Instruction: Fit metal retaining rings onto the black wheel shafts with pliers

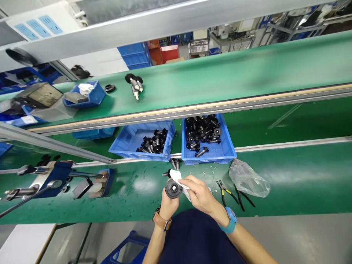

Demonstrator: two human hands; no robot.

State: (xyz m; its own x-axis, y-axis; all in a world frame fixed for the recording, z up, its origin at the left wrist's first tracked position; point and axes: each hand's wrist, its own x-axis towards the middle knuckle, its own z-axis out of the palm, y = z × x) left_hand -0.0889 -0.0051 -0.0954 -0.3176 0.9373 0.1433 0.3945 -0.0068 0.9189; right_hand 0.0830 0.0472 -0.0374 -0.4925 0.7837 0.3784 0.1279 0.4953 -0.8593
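Observation:
My left hand [168, 205] is closed around a black round part [171, 190] with a pale metal centre, its disc facing up. In my right hand [200, 193], a white cloth [176, 176] is pinched between the fingers and lies against the rim of that part. Just beyond my hands, small black parts with metal shafts [176, 164] lie on the green bench. Yellow-and-black pliers [227, 191] rest to the right of my right hand, and small pale rings [209, 189] are scattered near them.
Two blue bins [137, 156] [209, 159] of black shafted parts stand behind my hands. At right lies a clear plastic bag [247, 178]. A lever press [55, 176] occupies the left side. Above runs a green shelf [220, 77] holding a few parts and a small blue bin [95, 97].

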